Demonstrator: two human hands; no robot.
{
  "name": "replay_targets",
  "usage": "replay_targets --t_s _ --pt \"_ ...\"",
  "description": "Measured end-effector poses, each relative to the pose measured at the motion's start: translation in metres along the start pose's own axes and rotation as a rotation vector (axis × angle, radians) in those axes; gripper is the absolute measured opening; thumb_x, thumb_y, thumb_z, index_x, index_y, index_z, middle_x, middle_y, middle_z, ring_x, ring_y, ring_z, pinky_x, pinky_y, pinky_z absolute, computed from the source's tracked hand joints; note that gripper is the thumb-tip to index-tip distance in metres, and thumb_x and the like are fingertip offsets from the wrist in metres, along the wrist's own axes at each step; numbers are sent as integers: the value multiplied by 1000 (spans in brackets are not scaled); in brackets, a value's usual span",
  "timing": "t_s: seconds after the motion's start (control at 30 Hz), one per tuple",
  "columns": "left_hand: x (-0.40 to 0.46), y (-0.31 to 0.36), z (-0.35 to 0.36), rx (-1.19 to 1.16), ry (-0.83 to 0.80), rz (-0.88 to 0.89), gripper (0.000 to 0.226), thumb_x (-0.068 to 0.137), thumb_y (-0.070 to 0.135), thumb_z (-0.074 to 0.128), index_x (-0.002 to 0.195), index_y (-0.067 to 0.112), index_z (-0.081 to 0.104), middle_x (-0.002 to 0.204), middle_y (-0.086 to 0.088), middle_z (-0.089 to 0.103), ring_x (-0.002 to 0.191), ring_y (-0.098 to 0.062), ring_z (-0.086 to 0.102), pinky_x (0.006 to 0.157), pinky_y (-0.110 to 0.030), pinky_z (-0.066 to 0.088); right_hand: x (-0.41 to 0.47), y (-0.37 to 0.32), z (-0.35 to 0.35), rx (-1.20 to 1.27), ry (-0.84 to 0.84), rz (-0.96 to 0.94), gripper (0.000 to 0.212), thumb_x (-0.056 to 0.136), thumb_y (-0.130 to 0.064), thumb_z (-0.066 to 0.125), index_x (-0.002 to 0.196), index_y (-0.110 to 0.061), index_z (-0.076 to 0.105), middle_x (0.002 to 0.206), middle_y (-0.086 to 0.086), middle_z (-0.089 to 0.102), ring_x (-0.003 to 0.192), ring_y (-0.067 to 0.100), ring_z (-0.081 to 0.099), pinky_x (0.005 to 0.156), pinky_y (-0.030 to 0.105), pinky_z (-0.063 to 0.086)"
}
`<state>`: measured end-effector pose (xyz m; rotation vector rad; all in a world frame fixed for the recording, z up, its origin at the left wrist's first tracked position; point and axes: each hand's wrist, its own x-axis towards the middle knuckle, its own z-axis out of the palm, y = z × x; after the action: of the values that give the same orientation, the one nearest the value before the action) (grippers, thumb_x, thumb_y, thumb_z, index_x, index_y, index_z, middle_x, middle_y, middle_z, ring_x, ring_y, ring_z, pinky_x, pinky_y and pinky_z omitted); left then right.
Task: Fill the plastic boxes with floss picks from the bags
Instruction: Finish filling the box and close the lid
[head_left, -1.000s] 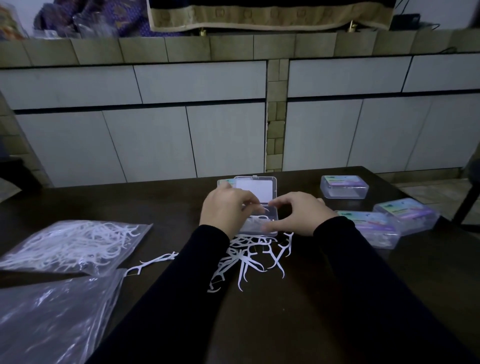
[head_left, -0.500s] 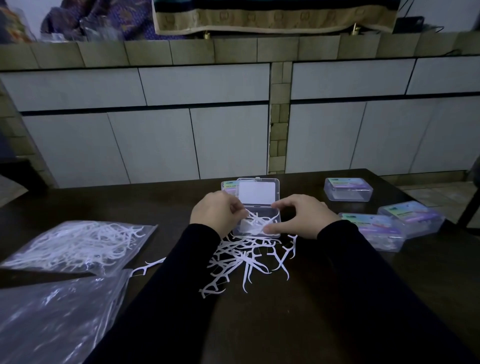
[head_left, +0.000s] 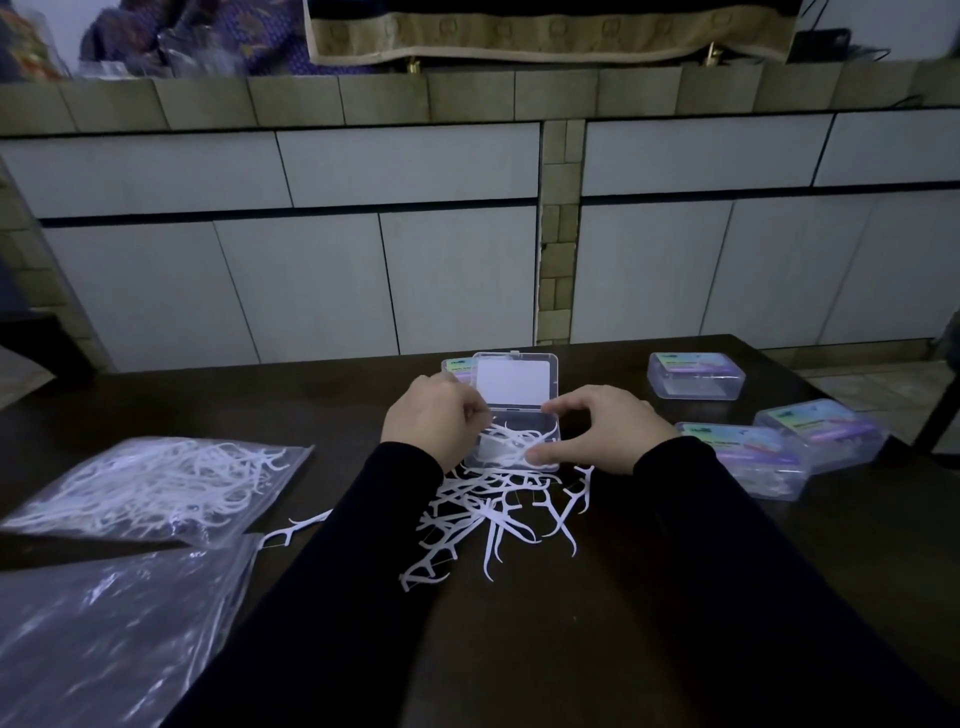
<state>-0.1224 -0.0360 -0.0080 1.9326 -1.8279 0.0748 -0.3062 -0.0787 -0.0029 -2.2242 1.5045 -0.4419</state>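
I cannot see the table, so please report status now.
Left hand and right hand at open box, few floss picks inside. Loose picks piled before it. Nothing blocking.

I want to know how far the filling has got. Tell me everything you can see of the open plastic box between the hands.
The open plastic box is clear, rectangular and shallow, with rounded corners. Its hinged lid stands up at the far side, a white label filling its inner face. The tray holds a loose tangle of white floss picks, well short of full. It sits on the dark table, behind the loose pile of picks. The left hand is at its left edge; the right hand touches its right side.
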Motion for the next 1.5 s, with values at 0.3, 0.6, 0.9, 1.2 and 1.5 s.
replay_targets --t_s 0.3,0.6,0.9,1.2,1.5 --pt "1 9 -4 25 10 -15 16 92 26 57 90 21 72 107 -2 56 101 -20 48 79 -30 42 -1 -1 -2 -1 -12 -2 71 68 -59 76 131 -34 54 140 -9 50 131 17 41 111 50 30" --pt "2 7 -12 109 -1 11 23 90 39 59 91 23 75 100 1 58 93 -17 45 75 -29 42 -1 -1 -2 -7 -11 -3 72 68 -59 76 132 -34 53 141 -7 49 132 18 40 111 50 31" --pt "1 18 -1 45 -35 213 21 95 27 54 108 29 70 114 5 59 100 -12 47 86 -27 43 -3 -2 -2 -5 -13 -17 72 70 -57 75 134 -33 52 141 -8 48 132 16 40 111 49 30" --pt "0 10 -1 46 -123 163 30 95 39 52 101 21 75 101 2 64 92 -12 53 75 -22 38 -3 -1 0 -10 -6 -11 72 68 -61 75 132 -34 53 140 -9 50 130 16 42 111 50 31" --pt "-6 15 -18 -70 -148 120 29 97 36 49 89 20 72 84 3 66 74 -10 56 60 -18 38 -5 -8 -6 -57 10 26 67 74 -59 70 132 -31 51 133 -6 54 123 17 49 108 48 35"
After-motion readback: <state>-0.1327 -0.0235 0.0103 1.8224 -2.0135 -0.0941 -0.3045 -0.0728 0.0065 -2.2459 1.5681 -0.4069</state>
